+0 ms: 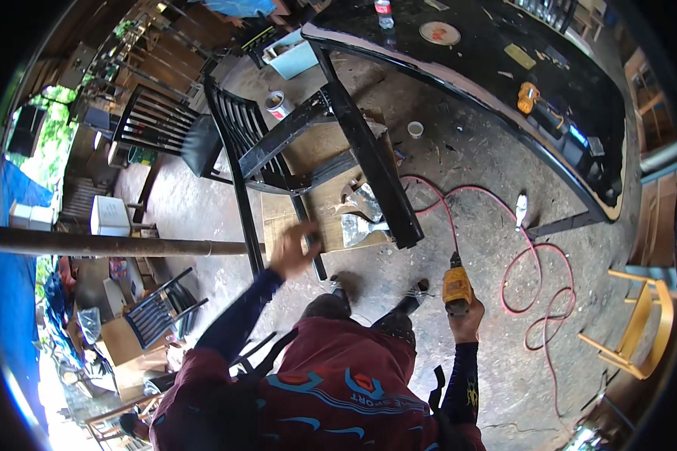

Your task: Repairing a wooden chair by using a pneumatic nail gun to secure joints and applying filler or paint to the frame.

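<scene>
My left hand [294, 250] is beside a black chair leg [317, 264], fingers curved and apart; whether it touches is unclear. My right hand [465, 316] grips a yellow power tool [456, 286] pointing away from me, its tip near a red hose [508, 297] that loops across the floor. Ahead, a black chair [362, 169] lies tipped on a wooden board [286, 214], its slatted back to the left. Pale, paint-spattered tools, one like a scraper [357, 229], lie on the board under the frame.
A black tabletop [564, 68] at upper right carries a yellow drill [529, 98] and a bottle [385, 15]. A paint can [278, 105] and cup [415, 129] sit on the floor. A horizontal pole [113, 245] crosses the left; wooden chairs [639, 338] stand around.
</scene>
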`<action>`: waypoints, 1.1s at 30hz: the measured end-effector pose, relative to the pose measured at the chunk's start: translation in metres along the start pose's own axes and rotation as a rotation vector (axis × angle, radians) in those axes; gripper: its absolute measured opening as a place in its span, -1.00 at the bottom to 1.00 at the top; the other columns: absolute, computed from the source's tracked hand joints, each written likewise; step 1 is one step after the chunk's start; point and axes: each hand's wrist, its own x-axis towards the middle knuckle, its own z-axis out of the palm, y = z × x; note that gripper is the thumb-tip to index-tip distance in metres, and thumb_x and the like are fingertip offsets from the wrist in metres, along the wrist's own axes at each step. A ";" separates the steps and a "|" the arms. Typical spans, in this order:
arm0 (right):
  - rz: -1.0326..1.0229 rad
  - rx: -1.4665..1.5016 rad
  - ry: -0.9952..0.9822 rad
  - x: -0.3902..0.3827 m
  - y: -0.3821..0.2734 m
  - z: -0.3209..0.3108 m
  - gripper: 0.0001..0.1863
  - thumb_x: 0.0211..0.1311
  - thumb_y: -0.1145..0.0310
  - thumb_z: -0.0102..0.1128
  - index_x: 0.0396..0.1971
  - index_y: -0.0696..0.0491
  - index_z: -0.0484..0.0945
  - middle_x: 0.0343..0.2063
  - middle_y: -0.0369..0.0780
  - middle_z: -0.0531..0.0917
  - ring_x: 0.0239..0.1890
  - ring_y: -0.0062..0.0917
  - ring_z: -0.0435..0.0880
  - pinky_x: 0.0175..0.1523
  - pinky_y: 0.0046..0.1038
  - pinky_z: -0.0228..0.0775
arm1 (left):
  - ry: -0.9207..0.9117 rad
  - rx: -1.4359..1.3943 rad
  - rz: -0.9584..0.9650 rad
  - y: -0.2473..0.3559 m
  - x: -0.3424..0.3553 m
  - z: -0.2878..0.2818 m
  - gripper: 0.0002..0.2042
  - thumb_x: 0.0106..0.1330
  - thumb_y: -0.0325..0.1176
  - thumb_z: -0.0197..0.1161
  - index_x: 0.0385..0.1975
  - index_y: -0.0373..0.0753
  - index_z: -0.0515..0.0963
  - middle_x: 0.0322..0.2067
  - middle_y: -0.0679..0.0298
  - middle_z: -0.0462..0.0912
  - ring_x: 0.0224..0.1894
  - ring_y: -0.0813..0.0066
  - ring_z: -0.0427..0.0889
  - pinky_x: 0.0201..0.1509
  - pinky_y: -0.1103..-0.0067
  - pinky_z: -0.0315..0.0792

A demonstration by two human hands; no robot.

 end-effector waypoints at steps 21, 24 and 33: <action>-0.302 -0.319 -0.466 0.310 -0.031 0.010 -0.60 -0.06 0.46 0.43 -0.12 0.05 0.68 -0.31 -0.04 0.77 -0.20 -0.07 0.77 -0.13 -0.18 0.63 | 0.258 -0.379 -0.590 0.178 0.156 0.022 0.19 0.11 -0.18 0.59 0.56 -0.34 -0.23 0.19 -0.28 0.52 0.02 -0.05 0.73 0.04 0.33 0.64; -0.385 -0.342 -0.551 0.342 -0.013 0.013 -0.72 -0.03 0.46 0.38 -0.23 0.08 0.68 -0.36 -0.02 0.76 -0.24 -0.02 0.76 -0.18 -0.13 0.62 | 0.343 -0.123 -0.655 0.192 0.167 0.041 0.24 0.04 -0.14 0.61 0.57 -0.32 -0.22 0.25 -0.25 0.47 0.08 -0.12 0.68 0.11 0.25 0.59; -0.039 -0.508 -1.186 0.453 0.176 0.075 -0.39 0.25 0.50 0.13 0.35 0.07 0.37 0.07 0.12 0.64 0.17 0.01 0.61 0.25 -0.13 0.47 | 0.267 -0.078 -0.952 0.200 0.177 0.055 0.13 0.08 -0.31 0.58 0.57 -0.27 -0.12 0.17 -0.21 0.57 0.07 -0.11 0.69 0.13 0.25 0.59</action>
